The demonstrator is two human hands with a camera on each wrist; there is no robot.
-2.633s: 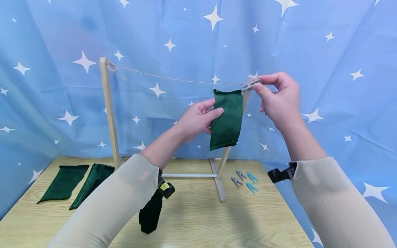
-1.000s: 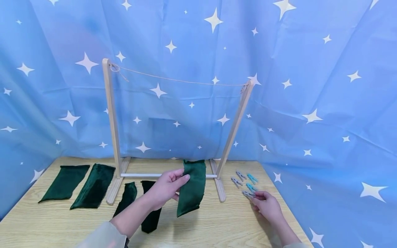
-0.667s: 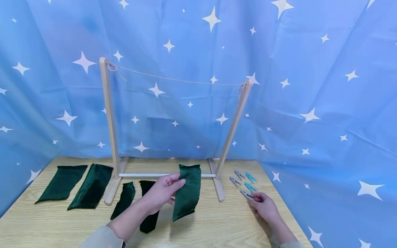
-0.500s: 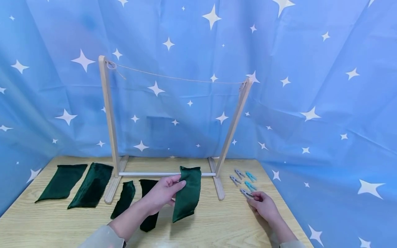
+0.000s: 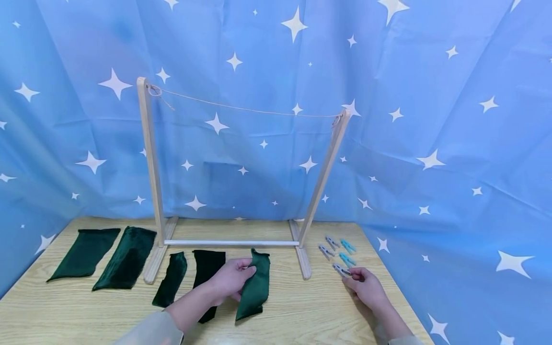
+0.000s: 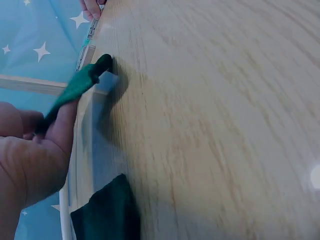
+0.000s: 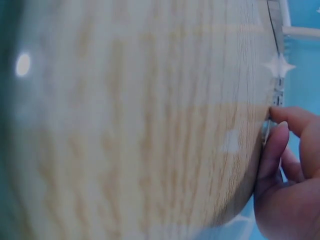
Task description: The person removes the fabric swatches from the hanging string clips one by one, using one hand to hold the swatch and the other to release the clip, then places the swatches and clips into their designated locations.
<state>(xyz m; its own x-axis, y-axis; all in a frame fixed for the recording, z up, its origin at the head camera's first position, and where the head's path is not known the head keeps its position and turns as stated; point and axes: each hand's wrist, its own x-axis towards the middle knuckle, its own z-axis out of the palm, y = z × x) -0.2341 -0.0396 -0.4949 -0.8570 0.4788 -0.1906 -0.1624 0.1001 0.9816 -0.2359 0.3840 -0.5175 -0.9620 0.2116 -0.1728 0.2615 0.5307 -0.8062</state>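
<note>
In the head view my left hand pinches a dark green velvet cloth between thumb and fingers, low over the table. The left wrist view shows that cloth edge-on, with a shadow on the wood beside it. At the right, my right hand pinches the end of a grey clothespin at the table surface. The fingers cover part of this clothespin. Just beyond it lie two teal clothespins and two grey clothespins.
A wooden frame stands at the back, with a thin string tied between its posts. Several more green cloths lie on the left of the wooden table. A blue star-patterned curtain hangs behind.
Both hands have come down from the string, the left with the cloth and the right with the clothespin. Most recently the left hand has lowered the cloth further; the right hand has stayed put.
</note>
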